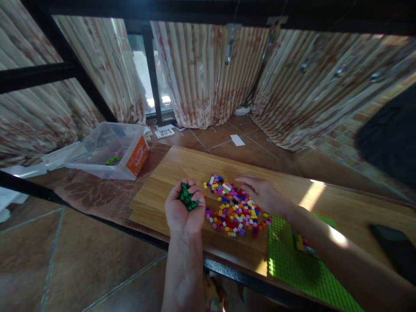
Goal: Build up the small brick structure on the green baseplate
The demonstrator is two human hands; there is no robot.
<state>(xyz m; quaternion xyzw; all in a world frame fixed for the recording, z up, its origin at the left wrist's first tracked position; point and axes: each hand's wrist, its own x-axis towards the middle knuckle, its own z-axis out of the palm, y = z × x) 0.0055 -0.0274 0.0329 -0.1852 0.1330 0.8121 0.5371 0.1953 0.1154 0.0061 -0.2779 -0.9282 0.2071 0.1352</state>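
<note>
In the head view my left hand [186, 212] is palm up and cupped around a heap of dark green toy bricks [188, 197]. Over the upper right side of a loose pile of mixed-colour toy bricks [234, 212] is my right hand [261, 194], palm down with fingers stretched toward the pile. I make out nothing held in it; its fingertips are partly hidden. The pile has yellow, red, white, purple, pink, orange and blue bricks, spread on a wooden board [156, 190].
A bright green studded baseplate [286, 260] lies under my right forearm, with some bricks on it. A clear plastic bin [104, 169] with an orange label stands at the left, a few bricks inside. A dark phone-like object [393, 245] lies far right. Pleated curtains [195, 73] hang behind.
</note>
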